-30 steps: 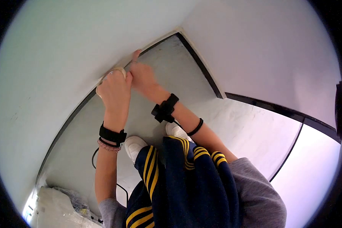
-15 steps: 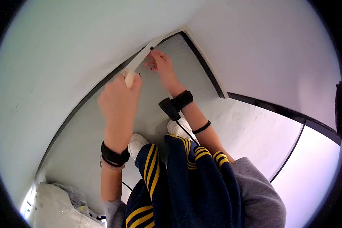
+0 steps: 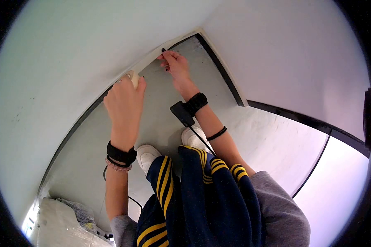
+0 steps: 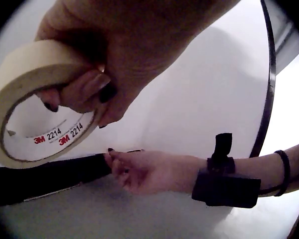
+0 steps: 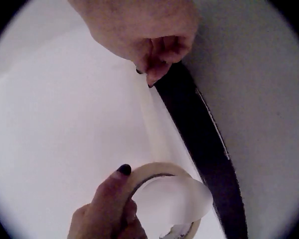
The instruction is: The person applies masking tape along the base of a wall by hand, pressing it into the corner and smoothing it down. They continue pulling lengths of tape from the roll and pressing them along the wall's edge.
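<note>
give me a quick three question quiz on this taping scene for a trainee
1. True or false: the left hand grips the tape roll.
2. Where does the right hand hold the end of the tape strip? A) in the middle of the floor B) on the wall beside the black baseboard C) on a shoe
3. What number is printed inside the roll?
Key: 1 true; 2 B; 3 2214.
</note>
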`<control>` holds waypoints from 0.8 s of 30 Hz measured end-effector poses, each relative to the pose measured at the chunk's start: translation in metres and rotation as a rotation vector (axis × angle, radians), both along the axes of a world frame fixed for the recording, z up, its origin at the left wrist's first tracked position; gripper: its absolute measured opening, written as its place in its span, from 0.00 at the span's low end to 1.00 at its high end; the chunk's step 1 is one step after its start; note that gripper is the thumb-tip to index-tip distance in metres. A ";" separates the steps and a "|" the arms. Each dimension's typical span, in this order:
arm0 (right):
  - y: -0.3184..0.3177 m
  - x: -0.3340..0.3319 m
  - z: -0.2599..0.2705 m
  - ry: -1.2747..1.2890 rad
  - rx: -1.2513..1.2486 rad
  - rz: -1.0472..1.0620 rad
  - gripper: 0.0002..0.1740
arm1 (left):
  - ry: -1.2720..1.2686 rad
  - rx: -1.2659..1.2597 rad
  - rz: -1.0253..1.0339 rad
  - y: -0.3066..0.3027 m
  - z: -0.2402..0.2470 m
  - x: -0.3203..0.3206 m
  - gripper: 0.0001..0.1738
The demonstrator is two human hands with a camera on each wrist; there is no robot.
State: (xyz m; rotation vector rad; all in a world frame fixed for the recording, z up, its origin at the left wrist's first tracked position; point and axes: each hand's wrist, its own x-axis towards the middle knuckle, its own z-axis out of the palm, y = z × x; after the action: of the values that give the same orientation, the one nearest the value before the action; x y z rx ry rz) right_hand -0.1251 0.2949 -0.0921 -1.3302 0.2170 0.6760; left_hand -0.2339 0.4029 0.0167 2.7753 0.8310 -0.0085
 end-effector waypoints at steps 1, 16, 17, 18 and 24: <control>0.000 0.001 -0.002 0.001 -0.002 0.000 0.07 | 0.001 0.021 -0.011 0.000 -0.003 0.001 0.20; -0.008 0.004 -0.004 0.068 0.224 -0.309 0.08 | 0.004 -0.004 0.026 -0.014 0.025 -0.009 0.20; -0.012 0.006 -0.002 0.048 0.245 -0.301 0.09 | 0.003 -0.006 0.028 -0.014 0.028 -0.011 0.20; -0.013 0.009 -0.003 0.046 0.243 -0.299 0.09 | 0.005 0.004 0.033 -0.014 0.031 -0.013 0.20; -0.016 0.010 0.005 0.050 0.236 -0.164 0.08 | 0.075 -0.099 0.098 -0.016 0.053 -0.014 0.23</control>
State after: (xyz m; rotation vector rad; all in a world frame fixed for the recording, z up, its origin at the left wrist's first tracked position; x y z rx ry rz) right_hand -0.1146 0.2788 -0.0868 -1.0585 0.2750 0.5772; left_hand -0.2478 0.3871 0.0696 2.6535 0.9579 -0.1336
